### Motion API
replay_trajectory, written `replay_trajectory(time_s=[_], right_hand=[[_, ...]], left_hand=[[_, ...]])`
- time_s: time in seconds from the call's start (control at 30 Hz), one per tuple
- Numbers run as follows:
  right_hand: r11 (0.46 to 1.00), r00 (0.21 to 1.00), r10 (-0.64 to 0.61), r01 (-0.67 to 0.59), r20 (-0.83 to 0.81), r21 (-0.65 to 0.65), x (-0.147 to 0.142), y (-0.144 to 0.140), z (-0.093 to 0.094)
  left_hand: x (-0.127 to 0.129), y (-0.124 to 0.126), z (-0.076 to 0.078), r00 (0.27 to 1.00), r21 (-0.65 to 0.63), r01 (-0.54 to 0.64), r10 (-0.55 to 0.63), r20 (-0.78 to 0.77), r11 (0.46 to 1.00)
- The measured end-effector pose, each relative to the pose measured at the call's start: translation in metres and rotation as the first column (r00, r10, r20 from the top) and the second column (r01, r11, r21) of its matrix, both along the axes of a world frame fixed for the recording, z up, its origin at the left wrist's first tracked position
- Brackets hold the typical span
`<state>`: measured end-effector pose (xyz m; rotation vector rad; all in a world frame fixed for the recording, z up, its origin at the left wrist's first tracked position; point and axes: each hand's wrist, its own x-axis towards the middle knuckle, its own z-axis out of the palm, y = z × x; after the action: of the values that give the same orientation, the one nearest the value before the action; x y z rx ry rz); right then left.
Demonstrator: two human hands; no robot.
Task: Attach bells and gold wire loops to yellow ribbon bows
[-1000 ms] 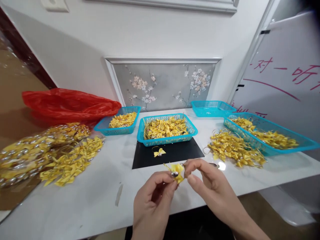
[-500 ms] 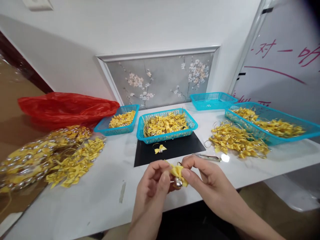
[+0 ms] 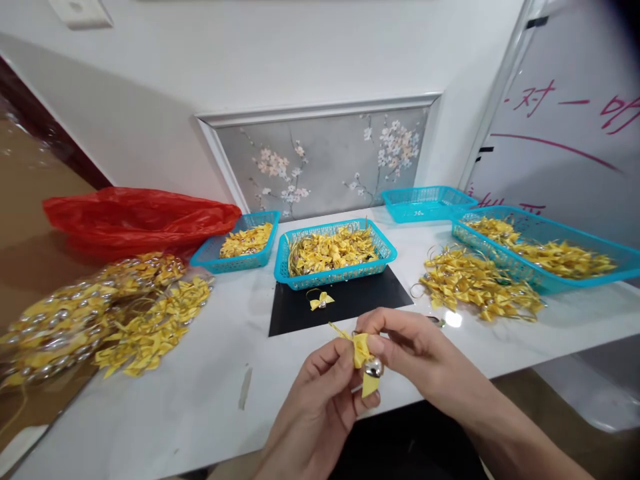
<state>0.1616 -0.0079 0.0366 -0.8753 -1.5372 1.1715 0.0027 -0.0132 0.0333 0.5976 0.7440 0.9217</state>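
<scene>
My left hand [image 3: 320, 407] and my right hand [image 3: 415, 360] meet just above the near edge of the white table [image 3: 210, 373]. Between their fingertips they pinch one small yellow ribbon bow with a silver bell [image 3: 367, 363]. The bell hangs at the bow's middle, a ribbon tail points down. Another single bow [image 3: 320, 301] lies on the black mat [image 3: 345, 303] just beyond my hands.
A blue basket [image 3: 336, 255] of yellow bows stands behind the mat, a smaller one [image 3: 240, 243] to its left, an empty one [image 3: 425, 203] and a long one [image 3: 545, 250] on the right. Loose bow piles [image 3: 475, 283] [image 3: 150, 320], a clear bag [image 3: 60, 320] and a red bag [image 3: 135, 217] flank them.
The bow has turned in my fingers, so the bell now sits further right and a tail hangs down. My left hand shifted slightly right and lower. The camera view rose a little.
</scene>
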Motion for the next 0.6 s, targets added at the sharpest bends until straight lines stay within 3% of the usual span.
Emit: replay_trajectory(time_s=[0.07,0.17,0.27,0.33,0.47,0.53,0.6], right_hand=[[0.999,0.997,-0.024,0.021,0.067,0.043,0.002,0.007,0.0],[0.991,0.971,-0.04,0.008,0.236,0.133,0.004,0.018,0.003],[0.985,0.941,-0.041,-0.019,0.335,0.173,0.005,0.026,0.004],[0.98,0.949,-0.104,0.047,0.299,0.192,0.005,0.029,0.002],[0.929,0.933,-0.344,0.321,0.106,0.184,0.002,0.023,-0.01],[0.935,0.939,-0.343,0.339,0.03,0.101,-0.001,0.015,-0.016],[0.964,0.964,-0.264,0.264,-0.032,-0.002,-0.006,0.007,-0.019]], left_hand=[[-0.001,0.005,0.002,0.996,0.158,-0.02,0.034,-0.086,0.987],[-0.003,0.014,0.006,0.957,0.381,-0.06,0.161,-0.24,0.923],[-0.003,0.02,0.007,0.922,0.455,-0.036,0.205,-0.328,0.89],[-0.002,0.022,0.005,0.918,0.463,-0.058,0.229,-0.323,0.885],[0.001,0.023,-0.003,0.891,0.506,-0.196,0.368,-0.266,0.84],[0.003,0.023,-0.005,0.863,0.537,-0.266,0.446,-0.238,0.801],[0.005,0.022,-0.005,0.835,0.563,-0.307,0.501,-0.227,0.767]])
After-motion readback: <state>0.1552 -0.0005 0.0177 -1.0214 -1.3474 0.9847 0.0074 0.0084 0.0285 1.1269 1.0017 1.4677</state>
